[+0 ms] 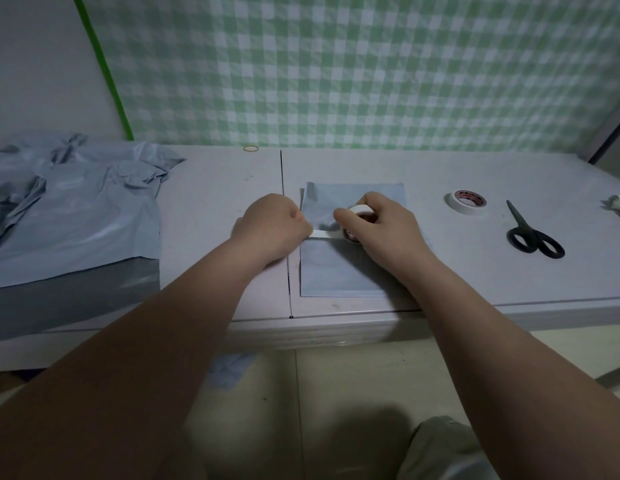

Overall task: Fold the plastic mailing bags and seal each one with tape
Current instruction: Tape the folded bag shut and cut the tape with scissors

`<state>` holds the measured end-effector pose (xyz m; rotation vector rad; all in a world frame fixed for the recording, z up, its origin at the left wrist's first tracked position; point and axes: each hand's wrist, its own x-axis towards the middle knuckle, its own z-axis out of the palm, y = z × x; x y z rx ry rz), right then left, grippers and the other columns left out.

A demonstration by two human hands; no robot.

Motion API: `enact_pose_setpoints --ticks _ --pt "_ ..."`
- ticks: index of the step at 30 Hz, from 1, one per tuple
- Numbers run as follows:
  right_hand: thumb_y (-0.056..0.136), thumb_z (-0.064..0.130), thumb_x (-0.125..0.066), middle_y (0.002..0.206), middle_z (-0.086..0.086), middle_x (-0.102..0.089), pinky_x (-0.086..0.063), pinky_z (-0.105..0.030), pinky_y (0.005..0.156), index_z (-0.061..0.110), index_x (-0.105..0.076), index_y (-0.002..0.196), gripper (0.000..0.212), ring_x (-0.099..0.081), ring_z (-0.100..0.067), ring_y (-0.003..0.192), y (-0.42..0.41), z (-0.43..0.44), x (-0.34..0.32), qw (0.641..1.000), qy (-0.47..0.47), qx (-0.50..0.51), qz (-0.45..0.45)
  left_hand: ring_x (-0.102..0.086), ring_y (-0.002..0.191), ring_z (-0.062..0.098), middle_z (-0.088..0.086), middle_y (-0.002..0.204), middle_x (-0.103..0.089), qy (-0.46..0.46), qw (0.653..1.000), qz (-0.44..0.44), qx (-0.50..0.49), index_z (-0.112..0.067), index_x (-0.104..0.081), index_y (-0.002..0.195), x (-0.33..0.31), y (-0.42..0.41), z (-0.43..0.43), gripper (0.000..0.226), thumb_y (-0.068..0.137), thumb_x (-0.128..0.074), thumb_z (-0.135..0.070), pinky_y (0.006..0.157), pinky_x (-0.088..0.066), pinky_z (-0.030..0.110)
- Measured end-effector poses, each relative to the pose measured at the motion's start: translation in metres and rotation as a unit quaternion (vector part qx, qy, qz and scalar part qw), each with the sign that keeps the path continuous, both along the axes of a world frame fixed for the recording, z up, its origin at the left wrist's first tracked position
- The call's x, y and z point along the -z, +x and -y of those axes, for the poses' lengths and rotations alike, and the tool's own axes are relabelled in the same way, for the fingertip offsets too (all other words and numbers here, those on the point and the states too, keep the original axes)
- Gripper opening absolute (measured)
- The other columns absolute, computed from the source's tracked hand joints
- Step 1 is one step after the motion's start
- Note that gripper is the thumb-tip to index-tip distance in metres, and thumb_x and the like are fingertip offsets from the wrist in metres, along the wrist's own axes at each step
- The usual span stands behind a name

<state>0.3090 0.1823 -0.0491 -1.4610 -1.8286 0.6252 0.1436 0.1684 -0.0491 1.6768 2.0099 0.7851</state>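
A folded pale blue mailing bag (339,271) lies flat on the table in front of me. My right hand (381,230) grips a white tape roll (361,211) held over the bag's fold. A short strip of tape (324,233) runs from the roll to my left hand (272,226), which pinches its free end at the bag's left edge. A pile of loose, crumpled blue-grey mailing bags (69,216) covers the table's left end.
A second tape roll (468,201) lies to the right, with black scissors (530,233) beyond it. A rubber band (251,148) sits by the checked wall. A white object (618,206) is at the far right edge. The table's front edge (336,323) is near my arms.
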Motion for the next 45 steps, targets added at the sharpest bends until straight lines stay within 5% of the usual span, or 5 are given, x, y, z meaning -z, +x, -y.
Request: enact_pose_setpoints --ticks 14,29,36,45 --pt "0.091 0.039 -0.049 0.069 0.005 -0.05 -0.034 -0.028 0.063 0.015 -0.05 0.077 0.028 -0.044 -0.011 0.066 -0.001 -0.008 -0.012 0.996 -0.069 -0.056 0.031 -0.06 0.08 0.033 0.021 0.085 -0.067 0.003 0.998 -0.057 0.035 0.004 -0.067 0.078 -0.003 -0.003 -0.005 0.021 0.082 -0.06 -0.015 0.066 -0.044 0.033" --pt "0.092 0.035 -0.051 0.069 0.003 -0.044 -0.031 -0.028 0.06 0.017 -0.041 0.071 0.029 -0.04 -0.012 0.064 0.0 -0.009 -0.013 0.992 -0.087 -0.091 0.016 -0.05 0.07 0.023 0.017 0.077 -0.059 -0.039 0.999 -0.017 0.031 0.008 -0.067 0.084 -0.006 -0.005 -0.007 0.023 0.081 -0.065 -0.015 0.065 -0.037 0.03" --pt "0.094 0.037 -0.049 0.07 0.004 -0.045 -0.03 -0.02 0.056 0.016 -0.042 0.075 0.029 -0.04 -0.008 0.062 0.0 -0.007 -0.016 0.991 -0.076 -0.095 0.047 -0.053 0.078 0.028 0.027 0.097 -0.065 -0.038 0.996 -0.062 0.046 0.009 -0.067 0.087 -0.009 -0.004 -0.007 0.024 0.083 -0.063 -0.015 0.069 -0.041 0.033" --pt "0.094 0.032 -0.048 0.068 0.003 -0.045 -0.032 -0.028 0.062 0.016 -0.044 0.072 0.027 -0.041 -0.013 0.067 -0.001 -0.008 -0.014 0.991 -0.08 -0.107 0.024 -0.057 0.084 0.033 0.026 0.097 -0.065 -0.051 0.993 -0.087 0.058 0.009 -0.066 0.085 -0.014 -0.002 -0.006 0.022 0.084 -0.062 -0.013 0.068 -0.041 0.031"
